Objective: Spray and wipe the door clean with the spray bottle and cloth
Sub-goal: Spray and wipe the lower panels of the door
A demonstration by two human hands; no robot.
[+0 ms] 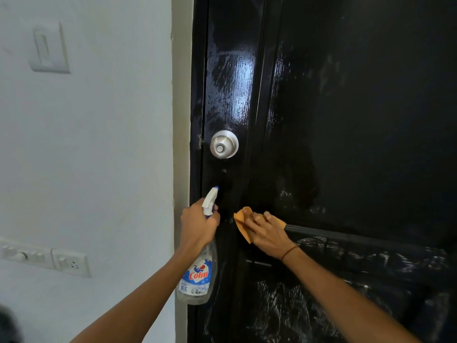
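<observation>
A glossy black door (346, 120) fills the right side, with wet streaks near its top and foamy smears on the lower panel. My left hand (197, 225) grips the neck of a clear spray bottle (199, 276) with a white and blue nozzle that points up at the door below the knob. My right hand (265, 231) presses an orange cloth (243, 225) flat against the door, just right of the bottle, at the rail between the upper and lower panels.
A round silver door knob (224, 144) sits above both hands near the door's left edge. A white wall (99, 157) lies to the left, with a light switch (50, 47) high up and a switchboard with a socket (44, 258) lower down.
</observation>
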